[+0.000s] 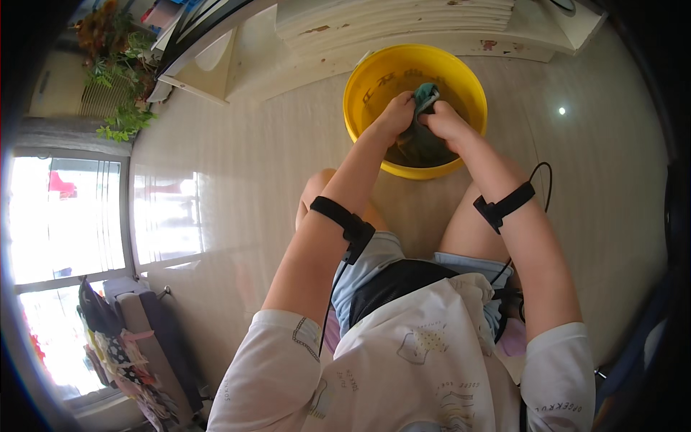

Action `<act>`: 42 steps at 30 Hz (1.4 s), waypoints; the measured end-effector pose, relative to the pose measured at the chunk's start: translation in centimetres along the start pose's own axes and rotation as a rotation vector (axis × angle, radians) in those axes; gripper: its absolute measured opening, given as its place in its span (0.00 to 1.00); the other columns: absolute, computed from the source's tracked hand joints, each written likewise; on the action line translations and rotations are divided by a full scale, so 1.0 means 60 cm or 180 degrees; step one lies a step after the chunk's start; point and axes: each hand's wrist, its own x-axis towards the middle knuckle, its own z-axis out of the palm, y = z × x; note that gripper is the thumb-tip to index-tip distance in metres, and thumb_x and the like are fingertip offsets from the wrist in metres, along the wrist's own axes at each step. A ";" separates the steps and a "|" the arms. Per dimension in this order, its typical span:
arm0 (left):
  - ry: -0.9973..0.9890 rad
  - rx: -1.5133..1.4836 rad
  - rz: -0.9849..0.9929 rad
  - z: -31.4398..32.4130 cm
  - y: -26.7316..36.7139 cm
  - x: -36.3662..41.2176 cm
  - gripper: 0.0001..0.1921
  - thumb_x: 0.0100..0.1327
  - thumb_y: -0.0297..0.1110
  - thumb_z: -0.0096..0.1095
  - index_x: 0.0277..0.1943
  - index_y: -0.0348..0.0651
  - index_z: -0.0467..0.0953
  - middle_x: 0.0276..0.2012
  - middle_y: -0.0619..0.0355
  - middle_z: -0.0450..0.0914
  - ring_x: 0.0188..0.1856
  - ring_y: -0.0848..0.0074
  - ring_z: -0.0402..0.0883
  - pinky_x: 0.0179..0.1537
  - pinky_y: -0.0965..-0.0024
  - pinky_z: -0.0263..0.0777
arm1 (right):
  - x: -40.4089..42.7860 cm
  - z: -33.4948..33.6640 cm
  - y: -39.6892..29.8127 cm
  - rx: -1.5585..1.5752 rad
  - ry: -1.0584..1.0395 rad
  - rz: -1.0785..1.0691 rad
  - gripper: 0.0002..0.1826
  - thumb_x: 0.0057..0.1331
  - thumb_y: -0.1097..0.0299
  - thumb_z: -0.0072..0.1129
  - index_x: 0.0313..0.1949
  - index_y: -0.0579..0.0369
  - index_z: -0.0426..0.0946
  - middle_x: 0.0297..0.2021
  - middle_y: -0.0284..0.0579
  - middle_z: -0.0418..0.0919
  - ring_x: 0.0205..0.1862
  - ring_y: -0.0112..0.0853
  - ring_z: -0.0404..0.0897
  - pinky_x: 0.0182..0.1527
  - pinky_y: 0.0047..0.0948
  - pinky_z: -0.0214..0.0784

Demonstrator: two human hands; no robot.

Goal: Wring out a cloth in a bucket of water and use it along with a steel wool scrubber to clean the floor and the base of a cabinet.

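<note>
A round yellow bucket [372, 70] stands on the floor in front of me, with dark writing on its inner wall. Murky water [426, 156] appears to lie in its bottom. Over it, my left hand [398, 113] and my right hand [447, 125] grip a wet-looking green cloth [426, 93] between them, one hand on each side. The cloth's upper part is bunched above the fingers and shows a pale edge. Its lower end is hard to make out against the dark water. My fingertips are partly hidden by the cloth.
A worn white cabinet [388, 27] runs behind the bucket. Leafy plants [127, 81] stand at upper left. Clothes [127, 356] hang over a sofa-like piece at lower left, by a bright window [65, 216]. Black cables run from the straps [345, 227] on my forearms.
</note>
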 end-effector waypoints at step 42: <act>-0.0952 0.3706 -0.0954 -0.015 0.007 0.007 0.21 0.55 0.23 0.52 0.54 0.40 0.69 0.44 0.47 0.78 0.47 0.60 0.78 0.46 0.61 0.72 | 0.010 0.040 -0.037 -0.4613 -0.1342 0.0465 0.20 0.57 0.62 0.49 0.49 0.53 0.73 0.49 0.53 0.74 0.51 0.45 0.73 0.52 0.38 0.66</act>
